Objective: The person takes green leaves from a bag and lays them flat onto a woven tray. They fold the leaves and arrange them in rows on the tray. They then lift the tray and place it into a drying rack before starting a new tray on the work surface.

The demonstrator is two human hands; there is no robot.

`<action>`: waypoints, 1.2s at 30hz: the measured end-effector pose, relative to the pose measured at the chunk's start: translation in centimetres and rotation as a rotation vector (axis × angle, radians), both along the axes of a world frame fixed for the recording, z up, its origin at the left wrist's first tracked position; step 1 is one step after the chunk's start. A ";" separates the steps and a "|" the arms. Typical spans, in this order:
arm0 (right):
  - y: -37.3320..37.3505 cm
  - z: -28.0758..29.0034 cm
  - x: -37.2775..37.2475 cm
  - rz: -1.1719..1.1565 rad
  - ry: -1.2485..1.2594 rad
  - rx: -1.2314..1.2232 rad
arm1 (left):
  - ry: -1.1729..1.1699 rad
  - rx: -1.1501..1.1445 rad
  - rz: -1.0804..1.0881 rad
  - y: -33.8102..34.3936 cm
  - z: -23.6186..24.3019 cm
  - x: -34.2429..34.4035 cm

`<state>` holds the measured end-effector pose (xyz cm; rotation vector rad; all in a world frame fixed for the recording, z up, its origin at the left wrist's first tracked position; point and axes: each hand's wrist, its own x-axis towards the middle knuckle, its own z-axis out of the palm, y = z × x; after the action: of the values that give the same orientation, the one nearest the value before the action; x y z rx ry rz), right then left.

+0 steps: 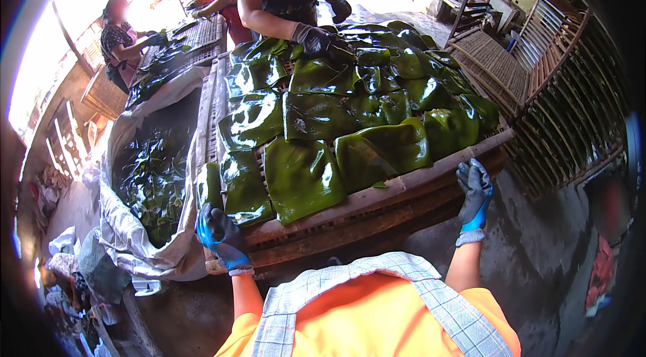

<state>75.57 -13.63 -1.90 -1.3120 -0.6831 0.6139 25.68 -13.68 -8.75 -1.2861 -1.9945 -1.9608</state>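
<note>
In front of me is a woven bamboo drying rack (410, 185) with a wooden rim, covered in glossy dark green sheets (303, 179) laid in overlapping rows. They look like wet leafy pieces; I cannot tell their exact kind. My left hand (222, 236), in a blue and dark glove, is curled on the rack's near left corner, beside a narrow green sheet. At the near right corner my right hand (475, 194), gloved alike, has its fingers hooked over the rim. Across the rack, a co-worker's dark-gloved hand (316, 41) touches the far sheets.
A large white sack (121, 222) holding dark green pieces stands open at left. Two more people work around another rack (195, 37) at far left. Slatted bamboo racks (572, 108) lean at right. Cloth and plastic scraps (101, 263) lie at lower left.
</note>
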 end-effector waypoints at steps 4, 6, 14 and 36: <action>0.2 0.2 -0.4 -0.005 0.003 0.000 | 0.023 -0.029 0.015 -0.1 0.4 0.2; 0.3 0.2 -0.6 -0.007 0.001 -0.011 | -0.004 -0.020 0.002 -0.1 0.3 0.1; -0.1 0.1 -1.0 0.010 -0.010 -0.025 | -0.033 -0.027 -0.015 -0.1 0.4 0.1; 11.3 -7.6 40.0 0.086 0.105 -0.051 | 0.503 -0.310 -0.058 0.0 -2.4 1.1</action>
<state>115.60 -2.36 -9.45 -1.2932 -0.6439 0.7691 26.75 -13.71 -11.16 -1.7067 -2.0490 -1.1987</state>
